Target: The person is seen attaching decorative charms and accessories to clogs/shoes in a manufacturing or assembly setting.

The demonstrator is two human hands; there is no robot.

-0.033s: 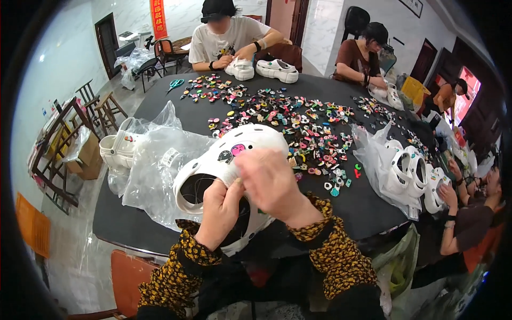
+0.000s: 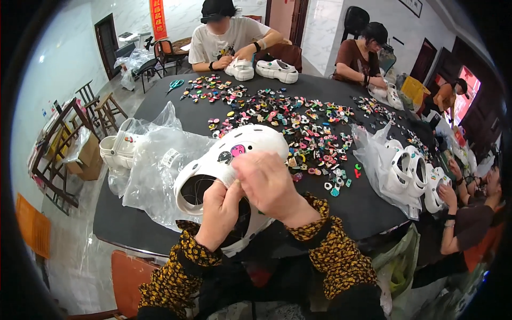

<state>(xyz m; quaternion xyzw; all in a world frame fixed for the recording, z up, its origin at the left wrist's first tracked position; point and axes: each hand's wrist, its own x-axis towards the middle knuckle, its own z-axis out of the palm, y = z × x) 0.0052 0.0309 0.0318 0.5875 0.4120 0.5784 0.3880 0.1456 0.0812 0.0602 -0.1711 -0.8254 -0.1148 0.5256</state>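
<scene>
A white clog with holes in its upper lies tilted in front of me, a pink charm and a black-and-white charm fixed on it. Thin strands show inside its opening. At the opening's edge, my left hand is closed, thumb and fingers pinching the rim of the upper. My right hand curls its fingers beside the left fingertips, over the upper; what it may hold is hidden. Part of another white clog shows beneath my hands.
Many small colourful charms cover the middle of the black table. A clear plastic bag and white clogs lie left; bagged clogs lie right. Scissors rest at the far left. Several people work around the table.
My right hand has shifted very slightly to the left. The clog and my left hand look the same.
</scene>
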